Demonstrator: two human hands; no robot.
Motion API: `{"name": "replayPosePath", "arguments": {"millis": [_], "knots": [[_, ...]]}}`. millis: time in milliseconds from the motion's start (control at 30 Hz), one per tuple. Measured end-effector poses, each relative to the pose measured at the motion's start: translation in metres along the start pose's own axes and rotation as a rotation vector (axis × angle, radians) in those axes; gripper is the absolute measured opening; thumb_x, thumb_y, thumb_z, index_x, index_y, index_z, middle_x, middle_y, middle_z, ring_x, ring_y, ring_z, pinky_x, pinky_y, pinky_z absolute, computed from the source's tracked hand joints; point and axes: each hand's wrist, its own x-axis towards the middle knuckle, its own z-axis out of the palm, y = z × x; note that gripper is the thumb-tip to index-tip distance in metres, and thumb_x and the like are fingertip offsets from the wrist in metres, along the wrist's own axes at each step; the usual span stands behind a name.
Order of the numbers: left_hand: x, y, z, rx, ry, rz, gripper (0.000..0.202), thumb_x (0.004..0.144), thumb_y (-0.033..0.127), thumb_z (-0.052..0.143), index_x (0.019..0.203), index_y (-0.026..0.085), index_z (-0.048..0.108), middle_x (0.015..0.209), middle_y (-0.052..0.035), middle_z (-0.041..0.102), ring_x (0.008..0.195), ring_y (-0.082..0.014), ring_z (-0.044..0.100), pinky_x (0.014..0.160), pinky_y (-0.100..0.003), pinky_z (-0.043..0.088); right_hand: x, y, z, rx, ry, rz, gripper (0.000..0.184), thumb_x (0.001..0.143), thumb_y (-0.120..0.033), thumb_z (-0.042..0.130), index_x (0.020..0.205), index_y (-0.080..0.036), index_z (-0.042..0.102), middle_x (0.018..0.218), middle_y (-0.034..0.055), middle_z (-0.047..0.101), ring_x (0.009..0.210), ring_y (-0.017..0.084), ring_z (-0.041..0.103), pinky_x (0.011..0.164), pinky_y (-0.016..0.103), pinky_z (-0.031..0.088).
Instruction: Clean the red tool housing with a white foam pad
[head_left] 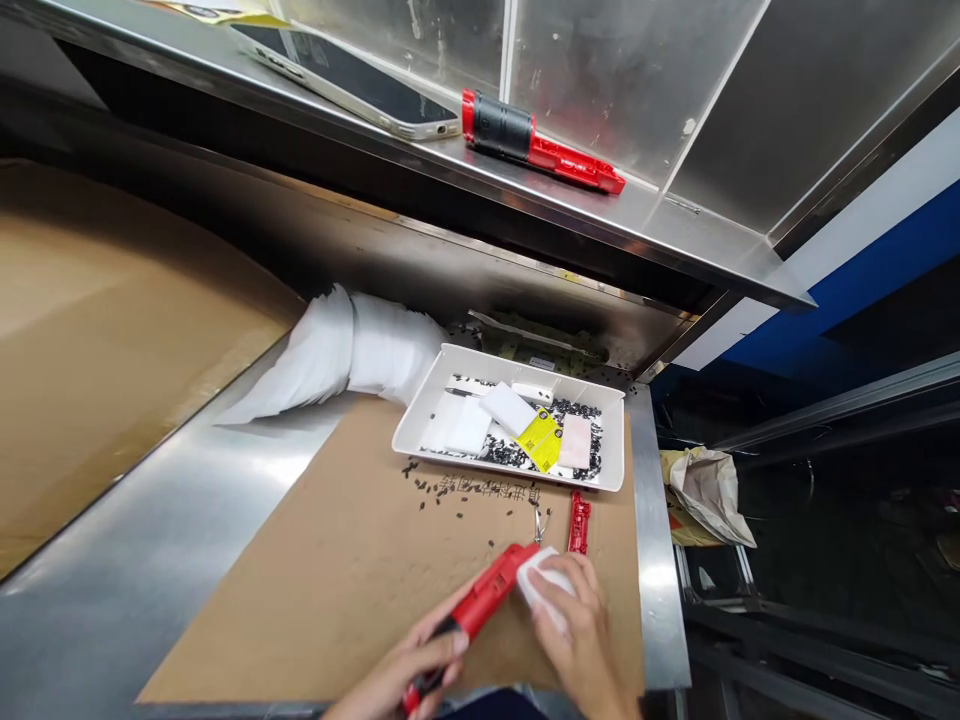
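Observation:
My left hand (409, 668) grips a red flashlight body (486, 598) with a black end, near the front edge of the cardboard sheet (337, 580). A white cloth pad (541, 582) sits under the fingers of my right hand (577, 625), pressed against the red body's far end. Just beyond them lie a small red plastic part (578, 522) and a metal clip (539, 523). A white tray (427, 410) behind holds white pads, a yellow label (541, 438) and several small black screws.
A steel shelf (660, 225) above carries a finished red and black flashlight (536, 145) and a phone (352, 85). A stack of white sheets (337, 350) lies left of the tray. Loose black screws dot the cardboard. The bench edge (656, 560) drops off at right, with crumpled paper (709, 490) beyond.

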Motion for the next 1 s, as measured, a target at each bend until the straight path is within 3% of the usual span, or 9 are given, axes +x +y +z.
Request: {"name": "replayPosePath", "arguments": {"millis": [133,233,367,533,700,1000], "knots": [[0.039,0.023,-0.041,0.070,0.007,-0.042,0.108,0.059,0.059,0.077,0.147,0.014,0.033,0.055,0.0038,0.050,0.045,-0.0049,0.024,0.041,-0.015,0.017,0.000,0.020,0.065,-0.016,0.006,0.061,0.036,0.086,-0.011,0.055,0.115,-0.029,0.069,0.106,0.0055,0.068,0.100,0.023,0.059,0.079,0.038,0.057],[0.046,0.031,-0.059,0.115,-0.031,-0.033,0.107,0.062,0.056,0.076,0.148,0.012,0.030,0.058,0.0006,0.054,0.046,-0.0063,0.026,0.041,-0.017,0.016,-0.004,0.024,0.085,-0.018,0.051,0.072,0.035,0.090,-0.013,0.052,0.117,-0.026,0.068,0.108,0.0074,0.067,0.102,0.024,0.058,0.083,0.042,0.056],[0.043,0.034,-0.061,0.150,-0.079,-0.018,0.096,0.069,0.053,0.072,0.148,0.016,0.032,0.060,0.0011,0.055,0.044,-0.0066,0.026,0.041,-0.019,0.015,-0.006,0.019,0.092,-0.026,0.129,0.085,0.036,0.092,-0.011,0.044,0.117,-0.022,0.067,0.109,0.0111,0.066,0.103,0.025,0.058,0.083,0.043,0.056],[0.047,0.035,-0.062,0.147,-0.073,-0.011,0.096,0.070,0.052,0.070,0.148,0.012,0.032,0.059,0.0019,0.052,0.050,-0.0095,0.027,0.042,-0.021,0.016,0.008,0.015,0.104,-0.040,0.130,0.077,0.039,0.089,-0.009,0.043,0.113,-0.025,0.070,0.100,0.0081,0.068,0.097,0.024,0.059,0.078,0.041,0.056],[0.053,0.034,-0.070,0.141,-0.079,-0.020,0.092,0.073,0.052,0.068,0.148,0.015,0.032,0.061,0.0020,0.053,0.047,-0.0080,0.024,0.042,-0.022,0.014,0.012,0.012,0.104,-0.053,0.175,0.138,0.035,0.092,-0.012,0.045,0.116,-0.021,0.067,0.106,0.0106,0.067,0.099,0.024,0.060,0.079,0.040,0.056],[0.057,0.027,-0.071,0.124,-0.068,-0.013,0.086,0.074,0.051,0.066,0.146,0.014,0.036,0.059,0.0010,0.052,0.045,-0.0085,0.028,0.040,-0.022,0.018,0.034,0.007,0.108,-0.085,0.069,0.131,0.037,0.091,-0.010,0.044,0.115,-0.024,0.068,0.105,0.0092,0.069,0.099,0.024,0.059,0.077,0.038,0.055]]}}
